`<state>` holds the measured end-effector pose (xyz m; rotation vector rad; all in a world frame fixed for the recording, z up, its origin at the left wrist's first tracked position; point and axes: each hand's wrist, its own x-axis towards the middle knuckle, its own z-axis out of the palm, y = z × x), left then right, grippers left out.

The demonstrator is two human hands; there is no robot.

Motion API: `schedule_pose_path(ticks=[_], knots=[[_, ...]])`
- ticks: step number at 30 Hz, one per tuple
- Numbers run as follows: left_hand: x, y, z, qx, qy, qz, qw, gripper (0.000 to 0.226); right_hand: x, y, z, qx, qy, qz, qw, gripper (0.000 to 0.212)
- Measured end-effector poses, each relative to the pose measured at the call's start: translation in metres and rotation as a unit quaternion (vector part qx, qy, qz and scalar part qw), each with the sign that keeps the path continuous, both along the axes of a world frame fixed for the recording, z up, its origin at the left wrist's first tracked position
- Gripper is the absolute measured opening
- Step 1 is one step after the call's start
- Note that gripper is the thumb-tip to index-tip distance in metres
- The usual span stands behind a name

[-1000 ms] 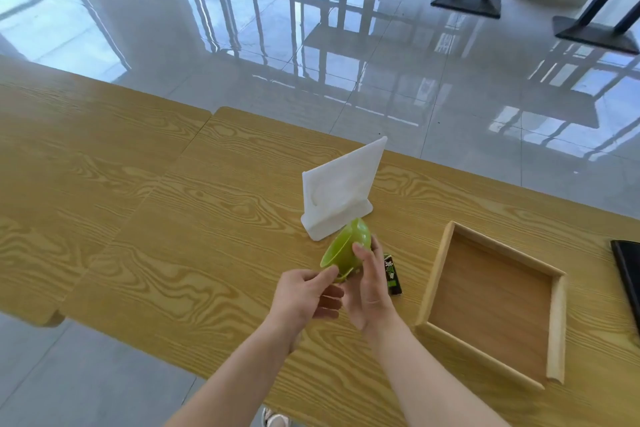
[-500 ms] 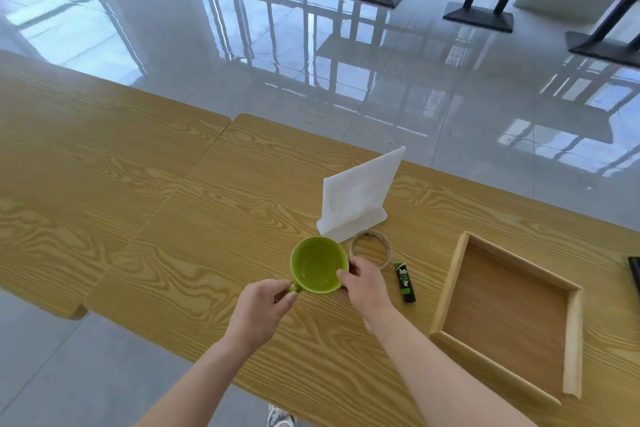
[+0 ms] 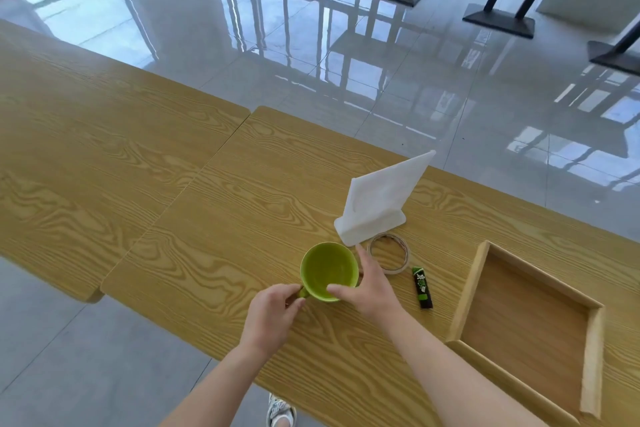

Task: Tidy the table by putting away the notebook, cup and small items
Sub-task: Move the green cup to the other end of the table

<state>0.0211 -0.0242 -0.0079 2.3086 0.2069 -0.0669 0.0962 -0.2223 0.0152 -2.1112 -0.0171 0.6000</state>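
Note:
A green cup (image 3: 328, 269) stands upright on the wooden table (image 3: 214, 204), mouth up and empty. My left hand (image 3: 273, 317) pinches its handle on the near left side. My right hand (image 3: 370, 286) cups the cup's right wall, fingers spread around it. Just right of the cup lies a roll of clear tape (image 3: 388, 252) flat on the table. Beside it a small black and green stick (image 3: 421, 287) lies lengthwise. An empty wooden tray (image 3: 471, 291) sits at the right. No notebook is in view.
A white stand (image 3: 377, 201) with a slanted panel stands just behind the cup and tape. A second table (image 3: 86, 135) adjoins on the left. The near table edge runs under my forearms. Glossy tiled floor and black furniture bases (image 3: 498, 21) lie beyond.
The cup went from tilted in front of the white stand to upright on the table. The tape roll behind it is now uncovered. Both hands stay on the cup.

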Motion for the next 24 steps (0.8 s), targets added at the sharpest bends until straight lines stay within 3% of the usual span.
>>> schedule_pose_path(ticks=[3,8,12,15,20,24], knots=[[0.002,0.006,-0.002,0.008,-0.008,0.014,1.0,0.027,0.005,0.004,-0.002,-0.143,-0.076,0.16,0.974,0.137],[0.002,0.022,-0.009,0.04,-0.018,-0.009,0.999,0.029,0.015,0.022,-0.007,-0.217,-0.104,0.23,0.943,0.137],[-0.003,0.064,-0.018,0.166,-0.052,-0.034,0.984,0.041,0.019,0.042,-0.008,-0.213,-0.13,0.228,0.941,0.131],[-0.003,0.106,-0.027,0.278,0.01,0.009,0.961,0.055,0.023,0.062,-0.008,-0.197,-0.115,0.219,0.949,0.133],[0.0,0.173,-0.042,0.298,0.086,0.134,0.941,0.072,0.034,0.102,-0.009,-0.199,-0.114,0.246,0.942,0.133],[-0.001,0.195,-0.059,0.295,0.111,0.152,0.937,0.083,0.047,0.138,-0.012,-0.202,-0.116,0.268,0.935,0.133]])
